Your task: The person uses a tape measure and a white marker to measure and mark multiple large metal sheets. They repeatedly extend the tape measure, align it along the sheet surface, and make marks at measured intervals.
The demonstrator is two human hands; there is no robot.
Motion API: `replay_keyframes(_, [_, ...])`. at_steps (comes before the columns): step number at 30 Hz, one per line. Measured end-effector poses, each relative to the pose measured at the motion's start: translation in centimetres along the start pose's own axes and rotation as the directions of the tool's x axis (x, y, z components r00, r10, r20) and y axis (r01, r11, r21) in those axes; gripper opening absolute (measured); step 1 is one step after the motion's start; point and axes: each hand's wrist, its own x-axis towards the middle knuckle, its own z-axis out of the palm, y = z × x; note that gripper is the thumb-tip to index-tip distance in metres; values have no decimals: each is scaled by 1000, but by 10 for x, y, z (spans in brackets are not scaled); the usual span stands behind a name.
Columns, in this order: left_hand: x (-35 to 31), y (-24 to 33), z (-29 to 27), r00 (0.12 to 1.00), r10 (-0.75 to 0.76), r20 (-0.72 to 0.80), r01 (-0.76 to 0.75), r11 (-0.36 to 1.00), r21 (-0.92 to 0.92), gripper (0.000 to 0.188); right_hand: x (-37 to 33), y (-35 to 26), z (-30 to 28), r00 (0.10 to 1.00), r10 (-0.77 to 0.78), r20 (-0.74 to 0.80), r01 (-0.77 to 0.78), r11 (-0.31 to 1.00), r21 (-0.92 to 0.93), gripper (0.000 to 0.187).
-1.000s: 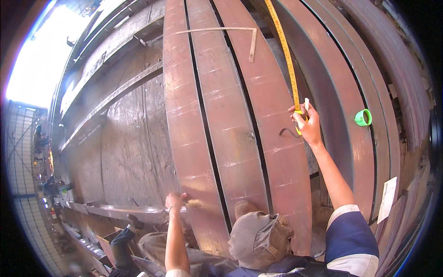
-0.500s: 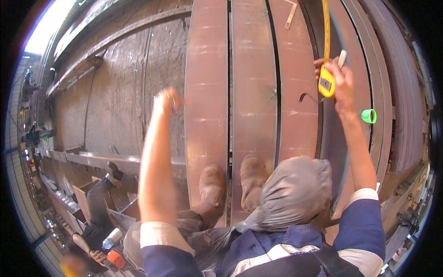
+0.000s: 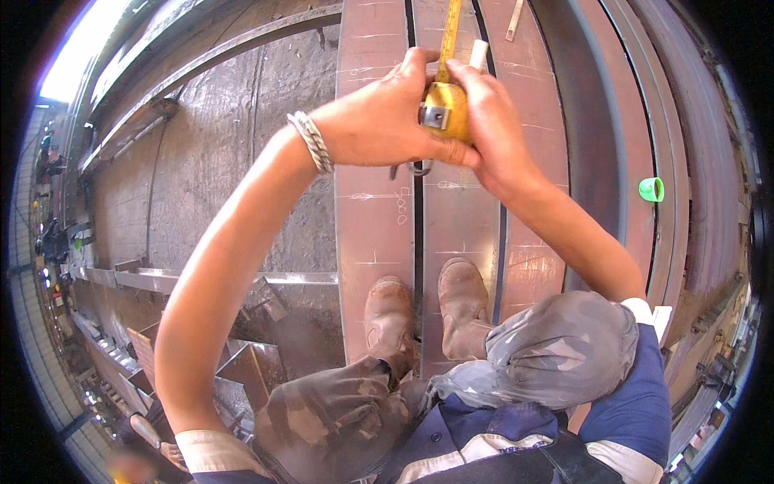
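Three long steel strips (image 3: 372,234) are seen underfoot, and two of them are stood on by brown boots (image 3: 389,315). Above the strips, by the left hand (image 3: 371,121) and the right hand (image 3: 500,129), a yellow tape measure (image 3: 456,113) is held, its case clasped between the bent fingers of both. At the right, a green cup-shaped piece (image 3: 651,189) is seen. Between the right fingers, a white stick (image 3: 479,53) is pinched.

in the grip, the left hand (image 3: 379,113) and right hand (image 3: 498,125) partly hide the yellow tape measure (image 3: 453,105), while its blade (image 3: 451,32) above and a pale strip (image 3: 513,20) upper right are cut off, and far lower left a co-worker's head (image 3: 131,468) is blurred.
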Motion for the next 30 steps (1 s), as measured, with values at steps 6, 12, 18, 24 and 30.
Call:
replay_keyframes(6, [-22, -31, 28, 995, -92, -36, 81, 966, -244, 73, -17, 27, 11, 986, 169, -4, -169, 978, -121, 39])
replay_keyframes(12, [-47, -73, 61, 989, -149, 27, 130, 744, -655, 65, -13, 63, -11, 927, 298, 228, -216, 921, -325, 40])
replay_keyframes(18, [-97, -129, 69, 927, -376, 4, 322, 789, -523, 55, -1, 57, -69, 982, 140, 125, -47, 828, -559, 43])
replay_keyframes(24, [-160, -194, 77, 871, -489, -46, 424, 795, -433, 50, 45, 45, -167, 977, -52, -205, -88, 781, -618, 47])
replay_keyframes(30, [-189, -217, 86, 865, -498, -67, 487, 863, -136, 41, 47, 96, -204, 952, -16, -305, -186, 763, -620, 65])
